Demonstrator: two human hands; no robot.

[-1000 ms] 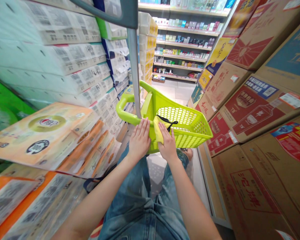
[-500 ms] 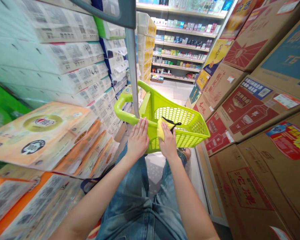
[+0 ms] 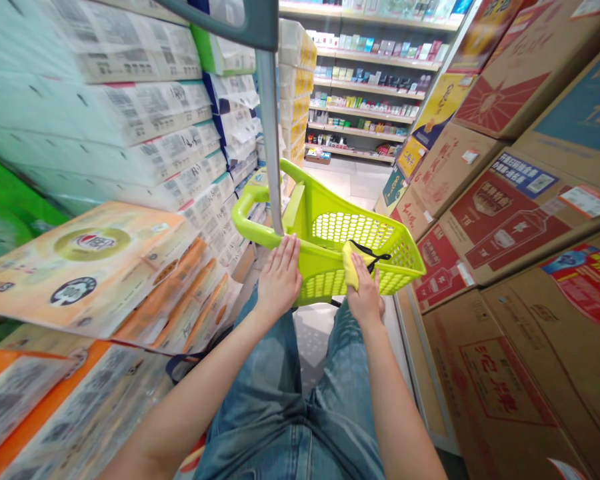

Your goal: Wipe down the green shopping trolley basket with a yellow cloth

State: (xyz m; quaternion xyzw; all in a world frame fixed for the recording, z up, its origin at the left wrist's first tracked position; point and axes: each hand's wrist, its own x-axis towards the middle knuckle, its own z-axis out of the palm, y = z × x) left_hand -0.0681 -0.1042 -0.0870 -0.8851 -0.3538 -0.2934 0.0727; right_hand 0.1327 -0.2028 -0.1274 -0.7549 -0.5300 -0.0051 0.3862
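Observation:
In front of my knees stands a lime-green shopping basket (image 3: 325, 261) with perforated sides and a grey metal pole (image 3: 270, 143) rising from its near left part. A dark grey handle (image 3: 260, 27) tops the pole. My left hand (image 3: 280, 277) lies flat on the basket's near rim, right by the pole's foot, fingers stretched out and close together. Under the fingers of my right hand (image 3: 364, 293) a yellow cloth (image 3: 351, 263) with black trim and a black loop is pressed on the near rim, farther right. Part of the cloth is hidden by the fingers.
Stacked white packs (image 3: 145, 113) and an orange carton (image 3: 75, 267) line my left. Brown and red cardboard boxes (image 3: 510, 207) are piled close on the right. Shelves of small goods (image 3: 365, 87) stand at the far end, across a pale floor (image 3: 337, 177).
My right hand has slid the yellow cloth to the right along the basket's near rim. The left hand stays at the same place on the rim. The view has shifted slightly.

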